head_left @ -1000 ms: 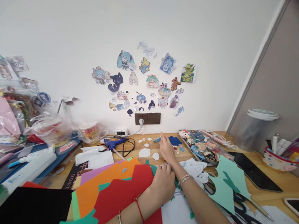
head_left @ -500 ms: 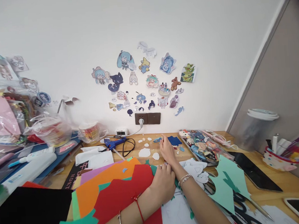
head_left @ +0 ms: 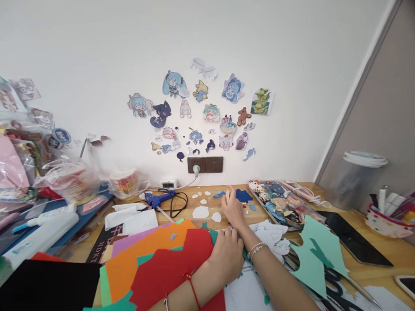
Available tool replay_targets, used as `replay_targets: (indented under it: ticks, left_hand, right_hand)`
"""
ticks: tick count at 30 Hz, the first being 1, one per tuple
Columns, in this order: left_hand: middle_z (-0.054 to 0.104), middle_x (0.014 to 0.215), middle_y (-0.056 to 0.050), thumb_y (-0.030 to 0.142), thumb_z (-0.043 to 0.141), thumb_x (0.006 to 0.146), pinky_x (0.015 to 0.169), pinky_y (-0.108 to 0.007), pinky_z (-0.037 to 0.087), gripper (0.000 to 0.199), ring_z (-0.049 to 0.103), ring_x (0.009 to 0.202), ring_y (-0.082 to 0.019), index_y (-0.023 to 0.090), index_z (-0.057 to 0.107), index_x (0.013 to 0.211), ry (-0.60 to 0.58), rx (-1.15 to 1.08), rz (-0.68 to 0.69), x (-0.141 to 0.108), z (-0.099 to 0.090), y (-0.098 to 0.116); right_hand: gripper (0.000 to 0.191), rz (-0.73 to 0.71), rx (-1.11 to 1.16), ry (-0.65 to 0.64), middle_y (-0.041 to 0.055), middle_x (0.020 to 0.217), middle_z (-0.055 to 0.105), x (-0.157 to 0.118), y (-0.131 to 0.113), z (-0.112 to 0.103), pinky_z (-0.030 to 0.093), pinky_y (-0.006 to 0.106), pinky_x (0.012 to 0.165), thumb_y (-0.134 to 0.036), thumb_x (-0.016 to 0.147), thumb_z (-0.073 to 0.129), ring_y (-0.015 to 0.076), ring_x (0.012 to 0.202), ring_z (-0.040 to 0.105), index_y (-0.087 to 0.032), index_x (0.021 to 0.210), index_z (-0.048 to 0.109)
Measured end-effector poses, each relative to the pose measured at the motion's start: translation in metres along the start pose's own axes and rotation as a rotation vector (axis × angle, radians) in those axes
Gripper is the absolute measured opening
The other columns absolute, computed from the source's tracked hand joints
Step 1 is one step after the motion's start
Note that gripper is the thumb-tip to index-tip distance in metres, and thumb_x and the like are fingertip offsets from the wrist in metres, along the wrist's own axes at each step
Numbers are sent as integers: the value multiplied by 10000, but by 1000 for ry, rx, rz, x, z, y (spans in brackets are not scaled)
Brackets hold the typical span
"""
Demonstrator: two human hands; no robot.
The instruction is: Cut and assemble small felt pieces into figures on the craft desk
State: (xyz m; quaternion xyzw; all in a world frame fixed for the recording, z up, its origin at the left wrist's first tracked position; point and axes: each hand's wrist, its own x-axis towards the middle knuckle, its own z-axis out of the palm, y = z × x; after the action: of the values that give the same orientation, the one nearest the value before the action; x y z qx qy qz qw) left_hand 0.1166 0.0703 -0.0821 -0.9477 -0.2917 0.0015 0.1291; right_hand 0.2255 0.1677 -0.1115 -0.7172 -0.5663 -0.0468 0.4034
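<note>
My left hand (head_left: pixel 228 256), with a red cord and a silver bangle at the wrist, is closed over the right edge of a red sheet (head_left: pixel 166 277) and a white printed paper (head_left: pixel 245 295). What lies under its fingers is hidden. Just beyond it my right hand (head_left: pixel 233 209) reaches forward, fingers bunched, one fingertip pointing up. Anything pinched there is too small to make out. Close to its fingertips are a dark blue piece (head_left: pixel 244 195) and a smaller blue piece (head_left: pixel 219 194). White cut-outs (head_left: pixel 200 212) lie to its left.
Orange (head_left: pixel 153 249) and black (head_left: pixel 43 299) sheets cover the left front. A blue glue gun (head_left: pixel 159 198) with a black cord lies behind. On the right are a tray of cut-out figures (head_left: pixel 280 202), mint sheets (head_left: pixel 322 242), scissors (head_left: pixel 339 290), a dark tablet (head_left: pixel 353 237) and a pen cup (head_left: pixel 388 221).
The fingers of my right hand have shifted slightly, with one fingertip now standing up more. My left hand and the sheets stay where they were.
</note>
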Motion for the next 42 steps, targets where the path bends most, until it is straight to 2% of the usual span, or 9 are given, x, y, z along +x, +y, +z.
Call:
replay_targets:
  ticks: [9, 42]
  left_hand:
    - [547, 1017, -73, 313, 498, 847, 744, -376, 470, 236, 534, 925, -201, 126, 543, 983, -16, 3, 0, -1, -2, 0]
    - [539, 1012, -71, 323, 483, 852, 751, -380, 458, 243, 524, 929, -203, 131, 535, 991, -10, -18, 4, -2, -2, -1]
  right_hand:
    - [300, 41, -35, -9, 9, 790, 582, 0, 0, 1, 486, 276, 575, -328, 888, 439, 104, 599, 560, -135, 1116, 472]
    - [294, 15, -22, -35, 29, 868, 587, 0, 3, 4, 495, 307, 633, -312, 885, 448, 126, 687, 580, -138, 1121, 473]
